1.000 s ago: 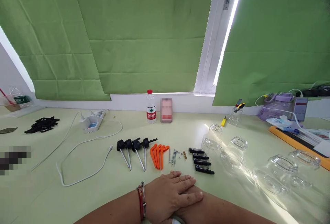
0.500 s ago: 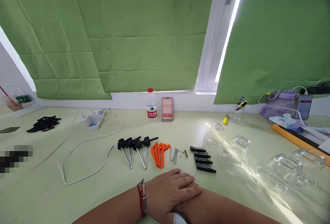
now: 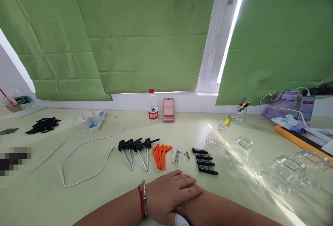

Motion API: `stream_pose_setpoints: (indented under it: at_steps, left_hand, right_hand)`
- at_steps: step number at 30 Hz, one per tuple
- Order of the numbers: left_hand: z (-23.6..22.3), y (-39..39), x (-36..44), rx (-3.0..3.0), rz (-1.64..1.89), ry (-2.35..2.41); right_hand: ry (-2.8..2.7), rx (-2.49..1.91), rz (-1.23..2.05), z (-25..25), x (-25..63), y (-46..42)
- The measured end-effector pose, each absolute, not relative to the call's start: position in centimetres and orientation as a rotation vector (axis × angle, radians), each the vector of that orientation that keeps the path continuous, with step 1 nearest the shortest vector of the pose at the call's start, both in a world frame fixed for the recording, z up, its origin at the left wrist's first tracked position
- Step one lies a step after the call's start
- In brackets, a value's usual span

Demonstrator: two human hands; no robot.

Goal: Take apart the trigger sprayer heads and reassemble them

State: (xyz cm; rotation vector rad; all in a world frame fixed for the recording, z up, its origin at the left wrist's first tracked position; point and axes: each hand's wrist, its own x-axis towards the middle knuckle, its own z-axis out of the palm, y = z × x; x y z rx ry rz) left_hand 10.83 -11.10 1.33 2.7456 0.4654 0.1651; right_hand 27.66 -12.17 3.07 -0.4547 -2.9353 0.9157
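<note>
The orange levers (image 3: 164, 158) lie side by side on the surface (image 3: 52, 198), just beyond the hands and roughly central in my view. To their right I have a few metal screws (image 3: 177, 157), then some tiny silvery bits too small for me to identify and a short line of brass-coloured pieces (image 3: 187, 155). Further right, four black parts with springs (image 3: 208, 171) are stacked in a stepped row. On the levers' other side stand four black-headed metal rods (image 3: 138, 145), slim stems pointing toward me.

My left hand (image 3: 169, 196) rests flat on top of the right, fingers extended and slightly apart, grasping none of the parts; bracelets (image 3: 143, 200) circle its wrist. My right hand (image 3: 186, 208) is mostly covered by it, so I cannot tell how its fingers stand. The levers and screws are near both, untouched.

Out to the right, clear glass jars (image 3: 220, 127) catch a streak of light. A white cable (image 3: 93, 176) loops over the left side, near a power strip (image 3: 95, 123). Toward the back I see a red-capped bottle (image 3: 153, 111) upright beside a blurred pink panel (image 3: 168, 111), below green blinds (image 3: 151, 45).
</note>
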Motion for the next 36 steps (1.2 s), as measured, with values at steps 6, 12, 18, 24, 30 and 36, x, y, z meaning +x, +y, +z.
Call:
stream_pose_setpoints:
  at_steps: [6, 12, 18, 24, 30, 36]
  left_hand:
    - [1.5, -11.01, 10.66, 2.721, 0.18, 0.465]
    - [1.52, -11.0, 10.52, 2.71, 0.167, 0.487]
    - [1.45, -10.92, 10.61, 2.711, 0.174, 0.482]
    - [1.42, -10.96, 10.56, 2.712, 0.178, 0.481]
    - [1.44, -10.93, 10.59, 2.723, 0.183, 0.475]
    - [1.42, -11.0, 10.56, 2.723, 0.192, 0.482]
  right_hand:
    - [-2.927, -0.424, 0.894, 2.93, 27.82, -12.07]
    - [-2.924, -0.486, 0.916, 3.1, 27.6, -12.08]
    - [-2.913, -0.486, 0.94, 2.74, 27.75, -12.0]
    - [-2.917, -0.461, 0.964, 2.92, 27.84, -11.89]
    - [-2.917, -0.479, 0.973, 3.28, 27.64, -12.01]
    - [-2.938, -0.468, 0.939, 3.16, 27.64, -12.01]
